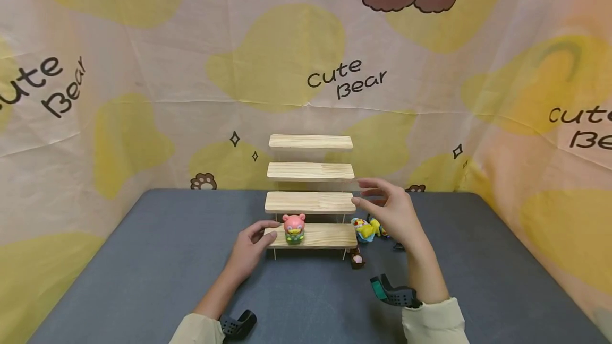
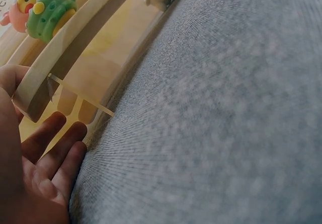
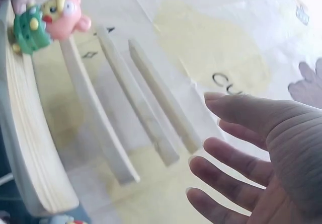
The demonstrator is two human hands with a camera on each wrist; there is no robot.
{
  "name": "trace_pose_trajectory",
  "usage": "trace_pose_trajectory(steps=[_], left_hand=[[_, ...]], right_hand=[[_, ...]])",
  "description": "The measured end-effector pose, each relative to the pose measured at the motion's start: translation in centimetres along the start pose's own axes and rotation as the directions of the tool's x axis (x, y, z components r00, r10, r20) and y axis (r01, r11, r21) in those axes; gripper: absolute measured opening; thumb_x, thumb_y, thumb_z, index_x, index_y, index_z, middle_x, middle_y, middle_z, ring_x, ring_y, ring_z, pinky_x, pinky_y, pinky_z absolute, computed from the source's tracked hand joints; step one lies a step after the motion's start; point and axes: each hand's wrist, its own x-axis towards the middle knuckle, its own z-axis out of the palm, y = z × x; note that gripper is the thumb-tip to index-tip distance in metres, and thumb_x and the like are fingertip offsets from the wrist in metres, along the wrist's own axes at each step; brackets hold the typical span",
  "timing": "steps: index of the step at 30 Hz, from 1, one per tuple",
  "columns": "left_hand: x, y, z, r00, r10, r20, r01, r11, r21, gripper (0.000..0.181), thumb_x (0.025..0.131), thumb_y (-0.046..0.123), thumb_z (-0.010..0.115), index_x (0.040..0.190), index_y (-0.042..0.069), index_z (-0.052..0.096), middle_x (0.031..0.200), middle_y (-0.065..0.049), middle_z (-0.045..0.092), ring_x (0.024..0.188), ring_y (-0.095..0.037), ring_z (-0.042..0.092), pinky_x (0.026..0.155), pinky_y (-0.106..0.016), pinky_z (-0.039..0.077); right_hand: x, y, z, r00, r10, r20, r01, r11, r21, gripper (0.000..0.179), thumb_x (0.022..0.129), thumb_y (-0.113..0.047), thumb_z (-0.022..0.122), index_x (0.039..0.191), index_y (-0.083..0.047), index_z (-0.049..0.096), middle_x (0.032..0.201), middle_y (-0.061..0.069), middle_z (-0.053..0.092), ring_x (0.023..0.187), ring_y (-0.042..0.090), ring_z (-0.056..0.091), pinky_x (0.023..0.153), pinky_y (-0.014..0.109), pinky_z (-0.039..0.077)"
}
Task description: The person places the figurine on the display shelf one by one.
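Note:
A display stand (image 1: 330, 235) with several pale wooden steps rises at the middle of the table. On the left part of its lowest step stands a small toy figurine (image 1: 294, 230) with a pink head, round ears and a green body. My left hand (image 1: 249, 248) holds the left end of that step, thumb and index finger at its edge, other fingers (image 2: 65, 138) beneath it in the left wrist view. Beside the right ends of the upper steps, my right hand (image 1: 389, 208) hangs in the air, fingers apart and loosely bent, holding nothing.
Right of the stand lie several small toys, among them a yellow and blue figurine (image 1: 365, 230). A brown figurine (image 1: 356, 258) lies by the stand's front right leg. Behind the grey table (image 1: 143, 280) hangs a printed cloth (image 1: 306, 31).

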Motion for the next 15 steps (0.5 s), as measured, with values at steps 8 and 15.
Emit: trace_pose_trajectory(steps=[8,15], left_hand=[[-0.1,0.1,0.0,1.0,-0.009,-0.003,0.009,1.0,0.007,0.021,0.098,0.018,0.067,0.117,0.012,0.072,0.127,-0.008,0.069,0.122,-0.017,0.061,0.093,-0.02,0.048],[-0.1,0.3,0.0,1.0,0.0,0.001,0.0,1.0,0.001,0.022,0.098,0.02,0.066,0.117,0.011,0.072,0.127,-0.009,0.069,0.123,-0.02,0.061,0.092,-0.02,0.048]], right_hand=[[0.4,2.4,0.5,0.998,0.054,-0.021,-0.055,0.997,-0.055,0.042,0.093,-0.027,0.075,0.131,-0.011,0.066,0.127,0.014,0.069,0.114,0.033,0.066,0.097,0.05,0.054],[0.7,4.3,1.9,0.996,0.082,0.03,-0.078,0.989,-0.128,0.041,0.095,-0.028,0.072,0.13,-0.007,0.066,0.126,0.017,0.07,0.111,0.036,0.068,0.09,0.05,0.056]])
